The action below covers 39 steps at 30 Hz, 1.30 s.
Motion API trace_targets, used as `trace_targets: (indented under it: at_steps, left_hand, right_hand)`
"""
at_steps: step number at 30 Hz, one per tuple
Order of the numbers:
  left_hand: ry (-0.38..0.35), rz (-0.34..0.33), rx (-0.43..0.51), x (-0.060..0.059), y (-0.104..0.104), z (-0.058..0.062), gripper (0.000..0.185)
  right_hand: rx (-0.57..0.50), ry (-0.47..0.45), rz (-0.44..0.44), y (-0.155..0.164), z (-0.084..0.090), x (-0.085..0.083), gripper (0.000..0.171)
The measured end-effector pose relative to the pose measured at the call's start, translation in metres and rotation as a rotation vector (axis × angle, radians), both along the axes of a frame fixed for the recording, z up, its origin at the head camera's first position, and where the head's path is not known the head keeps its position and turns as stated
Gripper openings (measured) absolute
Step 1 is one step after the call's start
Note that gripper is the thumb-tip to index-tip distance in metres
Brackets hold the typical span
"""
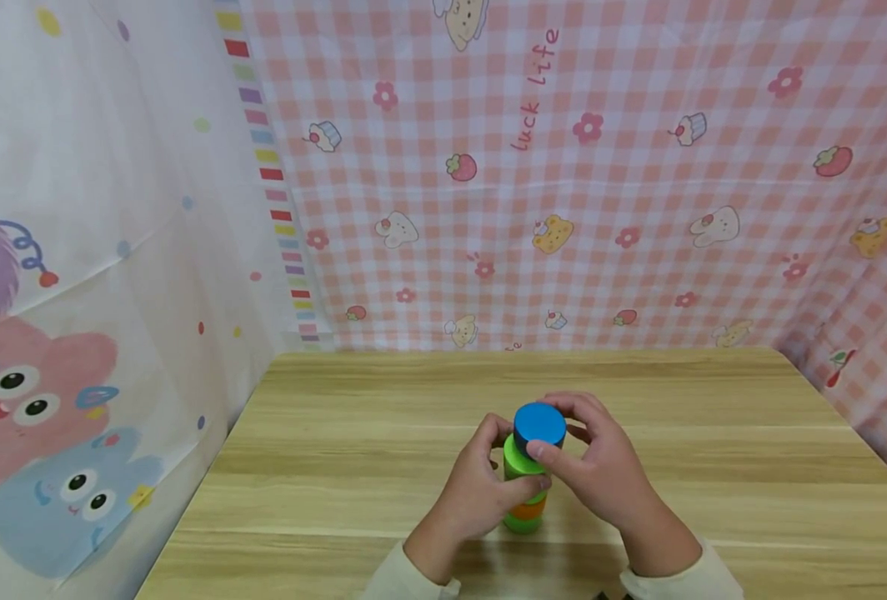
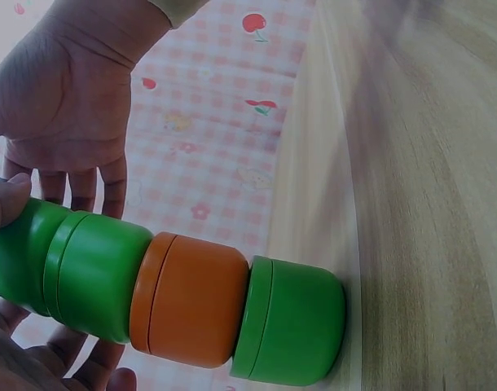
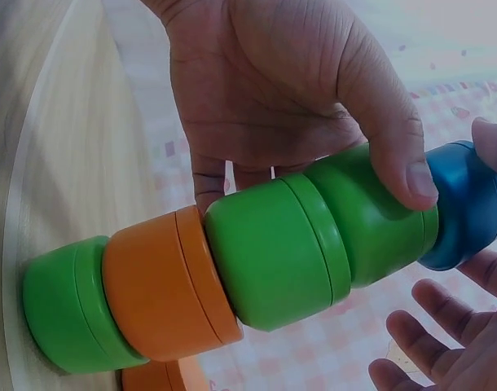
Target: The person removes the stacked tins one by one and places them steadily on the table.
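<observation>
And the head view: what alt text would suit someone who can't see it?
A person's left hand holds a stack of green and orange round pieces on a wood-grain table while the right hand grips the blue piece at the top. Pink checked cloth hangs behind.

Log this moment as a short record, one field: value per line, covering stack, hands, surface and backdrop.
stack, bottom to top: green container, orange container, second green container, third green container, blue container
left hand: grips third green container
right hand: holds blue container
surface: wooden table
backdrop: pink checked cloth
partly seen: another orange piece, cut off at the right wrist view's edge
</observation>
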<state>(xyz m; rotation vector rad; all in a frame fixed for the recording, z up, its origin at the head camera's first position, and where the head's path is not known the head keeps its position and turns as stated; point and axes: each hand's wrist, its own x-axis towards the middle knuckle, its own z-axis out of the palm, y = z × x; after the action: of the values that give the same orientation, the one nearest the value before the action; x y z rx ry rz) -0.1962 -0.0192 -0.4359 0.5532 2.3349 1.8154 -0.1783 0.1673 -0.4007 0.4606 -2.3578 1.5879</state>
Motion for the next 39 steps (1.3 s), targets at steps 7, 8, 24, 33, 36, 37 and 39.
trace_targets:
  at_steps: [7,8,24,33,36,37,39]
  left_hand:
    - [0.004,-0.007,0.014,-0.0003,0.0001,-0.0009,0.046]
    - [0.007,-0.008,0.015,-0.0004,0.0002,-0.0011,0.046]
    - [-0.001,0.0,0.01,-0.0005,-0.0001,-0.0012,0.049]
    - [-0.002,-0.004,0.01,-0.0005,-0.0008,-0.0014,0.048]
    - [0.004,-0.003,0.01,-0.0003,-0.0007,-0.0013,0.048]
    - [0.006,-0.004,0.011,-0.0003,-0.0006,-0.0012,0.048]
    - [0.005,-0.001,0.007,-0.0002,-0.0004,-0.001,0.048]
  right_hand:
    - [-0.001,-0.01,-0.014,0.0022,-0.0025,-0.0024,0.037]
    - [-0.003,-0.012,-0.017,0.0025,-0.0028,-0.0027,0.037]
    - [-0.018,-0.045,-0.062,0.0066,-0.0048,-0.0076,0.036]
    - [-0.015,-0.047,-0.072,0.0087,-0.0057,-0.009,0.038]
    - [-0.022,-0.051,-0.084,0.0092,-0.005,-0.0092,0.038]
    - [-0.024,-0.051,-0.089,0.0094,-0.0046,-0.0093,0.038]
    - [-0.034,-0.05,-0.097,0.0097,-0.0035,-0.0095,0.038]
